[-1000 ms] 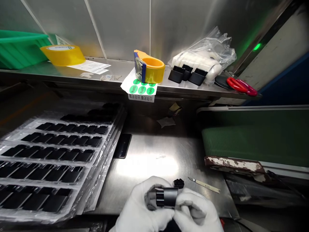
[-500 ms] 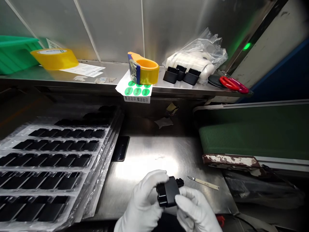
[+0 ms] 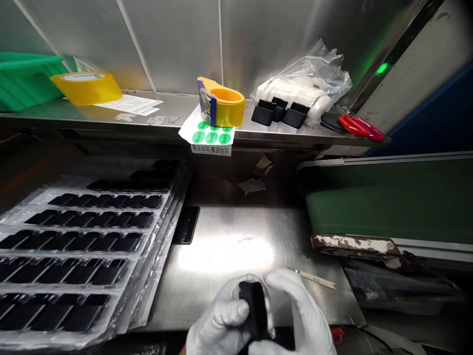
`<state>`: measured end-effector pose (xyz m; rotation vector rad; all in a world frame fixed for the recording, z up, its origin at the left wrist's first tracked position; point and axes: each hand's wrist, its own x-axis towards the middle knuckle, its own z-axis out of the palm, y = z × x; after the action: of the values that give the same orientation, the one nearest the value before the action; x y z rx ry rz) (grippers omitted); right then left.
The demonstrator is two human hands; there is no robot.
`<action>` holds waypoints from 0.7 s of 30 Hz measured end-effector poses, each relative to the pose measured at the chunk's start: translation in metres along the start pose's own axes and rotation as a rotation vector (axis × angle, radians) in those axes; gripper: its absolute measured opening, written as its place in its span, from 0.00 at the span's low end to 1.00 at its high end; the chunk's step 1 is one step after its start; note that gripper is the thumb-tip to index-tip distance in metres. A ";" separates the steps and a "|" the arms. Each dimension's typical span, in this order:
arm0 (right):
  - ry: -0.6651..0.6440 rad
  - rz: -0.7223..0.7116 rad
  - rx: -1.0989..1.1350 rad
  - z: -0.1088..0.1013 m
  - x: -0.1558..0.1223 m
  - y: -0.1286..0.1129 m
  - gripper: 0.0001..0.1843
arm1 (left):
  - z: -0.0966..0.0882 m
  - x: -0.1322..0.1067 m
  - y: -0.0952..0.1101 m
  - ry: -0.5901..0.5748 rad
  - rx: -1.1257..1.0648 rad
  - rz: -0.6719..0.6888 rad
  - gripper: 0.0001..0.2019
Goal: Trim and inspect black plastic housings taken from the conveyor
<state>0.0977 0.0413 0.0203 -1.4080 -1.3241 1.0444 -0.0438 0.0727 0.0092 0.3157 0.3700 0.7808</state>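
A black plastic housing stands on edge between my two white-gloved hands above the metal bench. My left hand grips it from the left, thumb pressed on its near face. On the other side my right hand curls around it, fingers at the top and thumb near the bottom. The gloves cover much of the housing, so its ends are hidden. A small craft knife marked A30 lies on the bench just beyond my right hand.
Trays of black parts are stacked at left, beside a black phone. A green conveyor belt runs at right. The back shelf holds a tape dispenser, RoHS stickers, black housings and red-handled scissors.
The housing has turned from lying broadside to standing on edge, and its connector end no longer shows. My right hand has moved up and closer around it.
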 end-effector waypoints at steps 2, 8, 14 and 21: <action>-0.052 0.057 0.001 -0.002 0.001 -0.002 0.60 | -0.002 0.002 -0.014 -0.068 -0.117 -0.007 0.18; -0.219 -0.203 0.101 -0.006 0.011 -0.003 0.51 | 0.008 0.001 -0.036 -0.081 -0.375 0.065 0.17; -0.257 -0.240 0.111 -0.009 0.014 -0.003 0.47 | 0.012 0.004 -0.037 -0.086 -0.323 0.051 0.18; -0.255 -0.271 0.014 -0.009 0.009 0.007 0.53 | 0.014 0.004 -0.037 -0.014 -0.121 0.115 0.21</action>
<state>0.1089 0.0494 0.0159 -1.0720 -1.6368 1.0702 -0.0124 0.0485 0.0057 0.2299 0.2916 0.9092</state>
